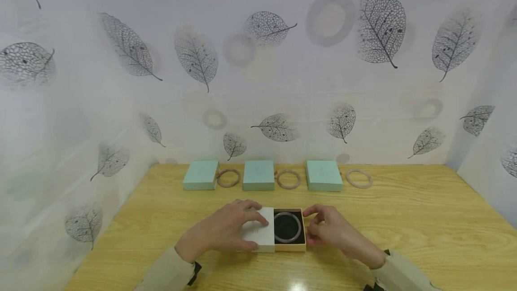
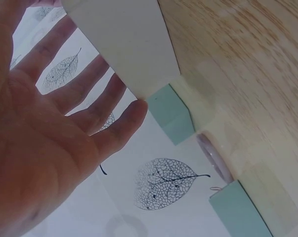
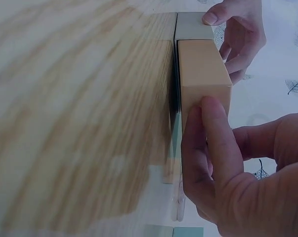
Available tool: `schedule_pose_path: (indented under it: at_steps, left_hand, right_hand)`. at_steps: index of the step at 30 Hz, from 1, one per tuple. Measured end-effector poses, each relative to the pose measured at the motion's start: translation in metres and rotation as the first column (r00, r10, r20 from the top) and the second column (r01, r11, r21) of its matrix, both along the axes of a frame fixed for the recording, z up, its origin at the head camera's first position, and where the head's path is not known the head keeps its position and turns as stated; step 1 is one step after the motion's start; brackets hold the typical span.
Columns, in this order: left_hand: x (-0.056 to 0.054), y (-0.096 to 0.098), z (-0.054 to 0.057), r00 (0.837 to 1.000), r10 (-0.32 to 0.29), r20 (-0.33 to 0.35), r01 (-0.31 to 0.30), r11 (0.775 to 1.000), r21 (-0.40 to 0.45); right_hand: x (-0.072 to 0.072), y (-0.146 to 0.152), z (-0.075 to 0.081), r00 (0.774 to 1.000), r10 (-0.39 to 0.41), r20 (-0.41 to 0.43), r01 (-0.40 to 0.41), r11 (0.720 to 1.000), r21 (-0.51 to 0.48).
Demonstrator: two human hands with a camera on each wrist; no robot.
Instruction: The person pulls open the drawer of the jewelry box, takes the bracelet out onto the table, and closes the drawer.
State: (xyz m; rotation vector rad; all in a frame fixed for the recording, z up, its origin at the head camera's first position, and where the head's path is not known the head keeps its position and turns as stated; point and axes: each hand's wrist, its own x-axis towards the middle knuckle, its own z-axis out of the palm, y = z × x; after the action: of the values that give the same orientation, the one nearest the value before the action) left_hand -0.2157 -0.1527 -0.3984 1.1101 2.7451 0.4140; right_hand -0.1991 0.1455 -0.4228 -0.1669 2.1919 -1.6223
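Observation:
A white box sleeve lies near the table's front with its drawer part way out to the right. The drawer has a tan outside and a black lining, and a pale purple bangle lies inside it. My left hand grips the sleeve from above, thumb at the front edge and the other fingers over the top and back. My right hand is at the drawer's right end. In the right wrist view its thumb and a bent finger meet at the tan end face; whether they pinch a tab is hidden.
Along the back stand three mint-green boxes. To the right of each lies a bangle: one brownish, one pinkish, one pale. Behind the wooden table hangs a leaf-patterned sheet.

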Motion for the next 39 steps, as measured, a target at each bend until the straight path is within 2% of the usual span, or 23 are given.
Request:
schedule_pose_path:
  at_steps: [15, 22, 28, 36, 39]
  left_hand:
    - [0.0, -0.001, -0.001, 0.999, -0.005, -0.042, 0.005, 1.0, 0.001]
    - [0.0, -0.007, 0.0, 1.0, 0.008, -0.022, -0.008, 1.0, 0.0]
    - [-0.001, -0.022, -0.003, 0.998, 0.05, 0.024, -0.051, 0.998, 0.026]
    - [-0.001, -0.056, -0.007, 0.993, 0.1, 0.06, -0.103, 0.993, 0.053]
    - [-0.001, -0.068, -0.007, 0.988, 0.14, 0.071, -0.144, 0.988, 0.058]
  right_hand:
    - [0.0, 0.004, 0.0, 1.0, -0.016, -0.014, 0.016, 1.0, -0.011]
    - [0.002, 0.006, 0.0, 1.0, -0.026, -0.008, 0.026, 0.999, -0.022]
    - [0.001, 0.0, -0.002, 1.0, -0.019, -0.025, 0.019, 1.0, -0.005]
    - [-0.011, -0.039, -0.003, 0.999, 0.006, -0.054, -0.004, 0.999, 0.039]
    - [-0.015, -0.053, -0.004, 0.998, 0.02, -0.062, -0.017, 0.999, 0.048]
